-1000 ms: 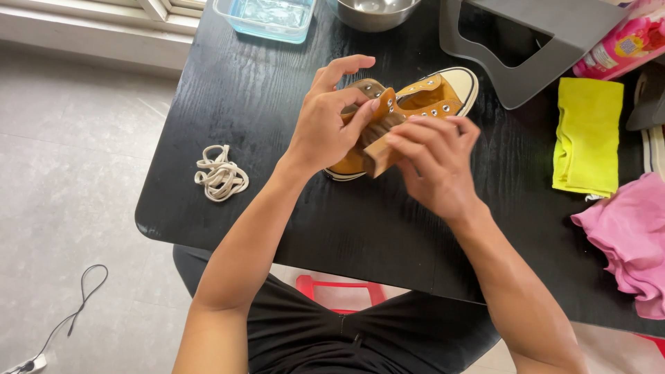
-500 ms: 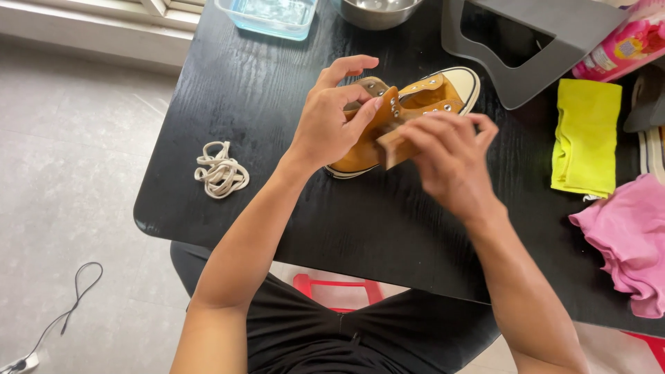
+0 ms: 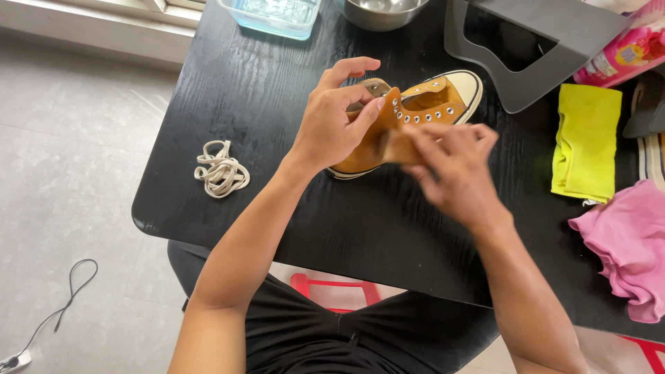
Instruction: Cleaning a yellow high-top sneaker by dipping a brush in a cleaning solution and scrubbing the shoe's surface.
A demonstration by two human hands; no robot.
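Left hand [image 3: 331,125] gripping tan canvas high-top shoe [image 3: 422,104] at heel. Right hand [image 3: 454,170] pinching small tan pad [image 3: 396,145] against shoe's side. Bare black wooden table [image 3: 277,90] left of shoe up to coiled cream shoelace [image 3: 220,170] near left edge.

Right hand [image 3: 454,166] motion-blurred, grip unclear. Shoe [image 3: 415,111] heel hidden behind left hand [image 3: 332,125]. Bowl [image 3: 381,10], clear tub [image 3: 273,14], pink bottle [image 3: 627,48] cropped by frame edge.

Black wood-grain tabletop [image 3: 263,90] carried: coiled cream shoelace [image 3: 221,170]; clear blue plastic container [image 3: 271,14]; round steel bowl [image 3: 380,10]; grey angular stand [image 3: 547,34]; folded yellow cloth [image 3: 586,142]; crumpled pink cloth [image 3: 627,242].
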